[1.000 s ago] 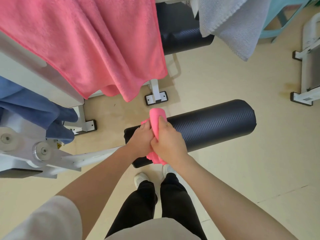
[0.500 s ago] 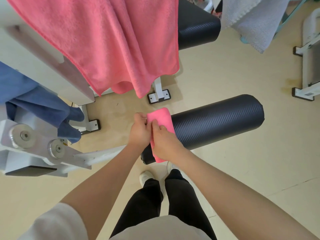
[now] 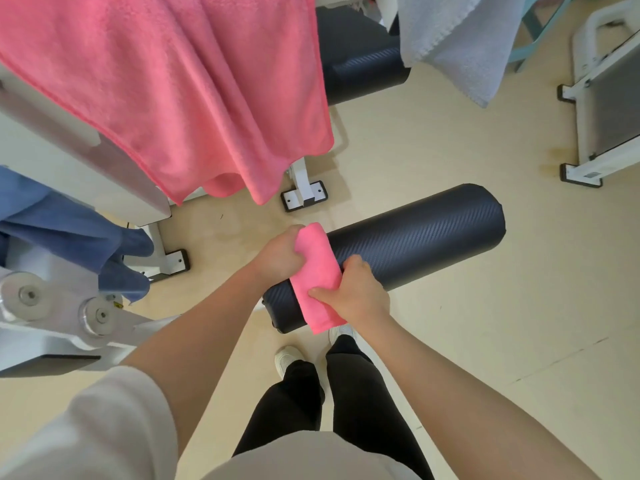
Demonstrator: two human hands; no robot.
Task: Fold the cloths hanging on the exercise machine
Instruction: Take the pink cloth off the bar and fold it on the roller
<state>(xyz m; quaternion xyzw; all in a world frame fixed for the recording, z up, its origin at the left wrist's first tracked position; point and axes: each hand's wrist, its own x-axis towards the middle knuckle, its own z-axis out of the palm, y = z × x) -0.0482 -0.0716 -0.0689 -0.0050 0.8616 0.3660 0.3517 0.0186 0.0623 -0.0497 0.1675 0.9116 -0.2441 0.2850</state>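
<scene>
Laying the folded pink cloth [image 3: 317, 278] over the black roller pad [image 3: 415, 237], my left hand [image 3: 280, 254] grips its far end, right hand [image 3: 356, 292] pinches the near edge; I should keep the edges aligned.

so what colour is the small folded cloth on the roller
Pink, seen best in the head view.

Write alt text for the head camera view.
Both hands, left and right, grip a small folded pink cloth draped over a black padded roller. Behind, a large pink towel, a blue cloth and a grey towel hang on the exercise machine.
</scene>
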